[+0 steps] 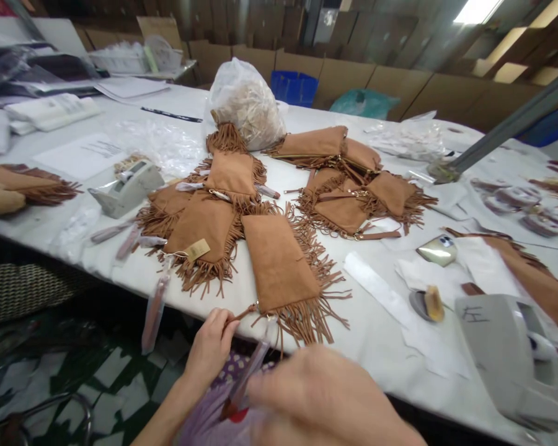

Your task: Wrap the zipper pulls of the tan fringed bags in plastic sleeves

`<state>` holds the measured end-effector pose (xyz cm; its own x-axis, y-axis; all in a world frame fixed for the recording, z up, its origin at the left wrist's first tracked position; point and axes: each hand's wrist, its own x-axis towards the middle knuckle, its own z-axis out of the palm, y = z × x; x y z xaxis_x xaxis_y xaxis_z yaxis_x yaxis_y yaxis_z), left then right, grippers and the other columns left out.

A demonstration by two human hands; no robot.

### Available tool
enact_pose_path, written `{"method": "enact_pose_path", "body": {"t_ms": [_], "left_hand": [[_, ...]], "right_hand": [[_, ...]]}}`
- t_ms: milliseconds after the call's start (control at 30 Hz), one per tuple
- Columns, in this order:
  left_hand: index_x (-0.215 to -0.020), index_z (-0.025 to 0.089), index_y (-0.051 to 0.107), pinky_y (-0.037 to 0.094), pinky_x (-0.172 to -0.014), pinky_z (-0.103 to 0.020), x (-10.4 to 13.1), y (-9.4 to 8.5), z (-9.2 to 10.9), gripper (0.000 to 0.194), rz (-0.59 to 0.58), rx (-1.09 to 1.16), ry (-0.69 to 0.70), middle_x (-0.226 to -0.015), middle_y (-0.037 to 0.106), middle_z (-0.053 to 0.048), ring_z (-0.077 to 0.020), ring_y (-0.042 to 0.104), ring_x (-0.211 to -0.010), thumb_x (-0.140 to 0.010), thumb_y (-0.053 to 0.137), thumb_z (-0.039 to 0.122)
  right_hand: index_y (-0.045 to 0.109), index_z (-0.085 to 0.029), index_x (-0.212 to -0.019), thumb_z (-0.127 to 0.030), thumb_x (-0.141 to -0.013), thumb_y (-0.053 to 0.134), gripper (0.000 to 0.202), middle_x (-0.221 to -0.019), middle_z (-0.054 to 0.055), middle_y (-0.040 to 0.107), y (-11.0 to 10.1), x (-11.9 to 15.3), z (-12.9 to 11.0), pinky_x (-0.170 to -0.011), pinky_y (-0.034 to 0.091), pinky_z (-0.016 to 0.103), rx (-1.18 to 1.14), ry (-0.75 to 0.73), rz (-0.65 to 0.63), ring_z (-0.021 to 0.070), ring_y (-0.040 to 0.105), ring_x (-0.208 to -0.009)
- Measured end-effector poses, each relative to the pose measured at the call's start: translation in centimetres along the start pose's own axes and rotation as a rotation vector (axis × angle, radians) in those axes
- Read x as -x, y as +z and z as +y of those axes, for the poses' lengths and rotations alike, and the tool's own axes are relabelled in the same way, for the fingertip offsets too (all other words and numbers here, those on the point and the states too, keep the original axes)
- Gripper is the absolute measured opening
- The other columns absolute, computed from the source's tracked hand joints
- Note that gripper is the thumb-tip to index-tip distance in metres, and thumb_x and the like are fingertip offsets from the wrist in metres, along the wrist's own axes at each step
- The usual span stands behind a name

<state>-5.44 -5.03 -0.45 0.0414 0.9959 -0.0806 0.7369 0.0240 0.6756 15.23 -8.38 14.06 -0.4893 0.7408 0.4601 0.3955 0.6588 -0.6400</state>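
Note:
A brown suede fringed pouch [279, 263] lies flat at the table's near edge, its fringe spread along the right side. With fingers pinched, my left hand [211, 347] grips a short brown leather strap [244, 312] at the pouch's lower left corner. Close to the camera, my right hand [325, 396] is smeared by motion, so its fingers are unclear. Between my hands a strap in a clear plastic sleeve [255, 359] hangs from the pouch's lower edge. Left of the pouch lies another fringed pouch [202, 226] with a tan paper tag [197, 249] on it.
More fringed pouches [339, 207] lie behind. A stuffed plastic bag [246, 102] stands at the back. Tape dispensers are at left [128, 186] and right [502, 353]. A phone [438, 249] lies at right, near a slanted metal post [506, 127].

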Motion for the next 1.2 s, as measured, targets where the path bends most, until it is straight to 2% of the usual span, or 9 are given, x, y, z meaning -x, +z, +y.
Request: {"method": "enact_pose_path", "body": {"t_ms": [167,333,467,633,733,867,967,1100,1200], "left_hand": [[-0.075,0.020,0.052,0.035,-0.057,-0.024,-0.7,-1.7,2.8,0.021,-0.076,0.233,-0.067,-0.063,0.053,0.004,-0.0134,0.049,-0.058,-0.088,0.045,0.035],[-0.079,0.020,0.055,0.040,-0.068,-0.028,-2.1,-2.8,5.1,0.018,-0.069,0.281,0.075,-0.079,0.059,-0.001,-0.0172,0.054,-0.075,-0.085,0.049,0.035],[-0.121,0.021,0.046,0.043,-0.086,-0.033,-4.3,-2.5,5.6,0.053,-0.159,0.462,0.177,-0.120,0.057,-0.009,-0.0240,0.052,-0.110,-0.074,0.066,0.032],[-0.136,0.020,0.036,0.045,-0.088,-0.031,-6.8,0.0,7.2,0.060,-0.484,0.592,0.271,-0.118,0.062,-0.007,-0.0204,0.059,-0.100,-0.080,0.056,0.025],[-0.129,0.019,0.047,0.044,-0.088,-0.030,-7.2,1.9,8.0,0.048,-0.524,0.609,0.300,-0.114,0.065,-0.006,-0.0202,0.059,-0.099,-0.082,0.053,0.027],[-0.091,0.017,0.065,0.045,-0.075,-0.025,-6.5,4.7,8.0,0.023,-0.446,0.597,0.300,-0.089,0.068,-0.005,-0.0185,0.060,-0.082,-0.085,0.049,0.033],[-0.084,0.016,0.063,0.045,-0.068,-0.023,-6.0,6.5,7.3,0.027,-0.434,0.671,0.209,-0.078,0.064,-0.003,-0.0168,0.057,-0.074,-0.084,0.051,0.040],[-0.089,0.017,0.061,0.036,-0.046,-0.019,-6.1,7.4,6.7,0.037,-0.606,0.740,0.090,-0.066,0.053,0.002,-0.0111,0.045,-0.053,-0.081,0.051,0.052],[-0.080,0.017,0.061,0.039,-0.052,-0.019,-6.3,7.6,6.8,0.038,-0.632,0.723,0.116,-0.066,0.053,0.002,-0.0123,0.047,-0.058,-0.079,0.055,0.054]], "right_hand": [[0.055,-0.018,-0.117,-0.016,-0.080,0.059,0.038,-0.103,0.011,0.062,4.8,-2.3,8.5,-0.080,0.053,0.036,0.165,0.198,-0.041,0.0218,0.060,-0.094],[0.061,-0.018,-0.099,-0.016,-0.087,0.048,0.018,-0.089,0.007,0.063,7.8,-1.7,11.1,-0.072,0.050,0.027,0.046,0.221,-0.104,0.0164,0.061,-0.081],[0.062,-0.018,-0.091,-0.023,-0.089,0.047,0.016,-0.084,0.005,0.066,6.9,-1.4,11.6,-0.071,0.049,0.026,-0.181,0.443,0.080,0.0163,0.062,-0.077],[0.061,-0.018,-0.097,-0.033,-0.088,0.049,0.022,-0.092,0.007,0.069,5.3,0.2,12.5,-0.078,0.049,0.028,-0.424,0.633,0.216,0.0191,0.064,-0.085],[0.065,-0.019,-0.090,-0.034,-0.087,0.050,0.021,-0.090,0.006,0.067,4.3,1.5,13.0,-0.080,0.047,0.028,-0.307,0.653,0.238,0.0192,0.062,-0.087],[0.067,-0.020,-0.083,-0.034,-0.084,0.055,0.019,-0.081,0.004,0.064,3.8,2.9,13.5,-0.073,0.046,0.026,-0.233,0.723,0.295,0.0181,0.060,-0.079],[0.067,-0.020,-0.083,-0.032,-0.082,0.056,0.017,-0.079,0.003,0.064,3.9,3.6,13.7,-0.070,0.046,0.025,-0.277,0.760,0.330,0.0175,0.060,-0.077],[0.068,-0.020,-0.082,-0.026,-0.080,0.056,0.013,-0.079,0.002,0.064,3.8,4.6,13.9,-0.070,0.046,0.024,-0.311,0.750,0.340,0.0160,0.060,-0.076],[0.068,-0.020,-0.080,-0.023,-0.077,0.057,0.012,-0.078,0.001,0.065,4.1,5.3,14.2,-0.070,0.046,0.023,-0.318,0.756,0.352,0.0154,0.060,-0.074]]}}
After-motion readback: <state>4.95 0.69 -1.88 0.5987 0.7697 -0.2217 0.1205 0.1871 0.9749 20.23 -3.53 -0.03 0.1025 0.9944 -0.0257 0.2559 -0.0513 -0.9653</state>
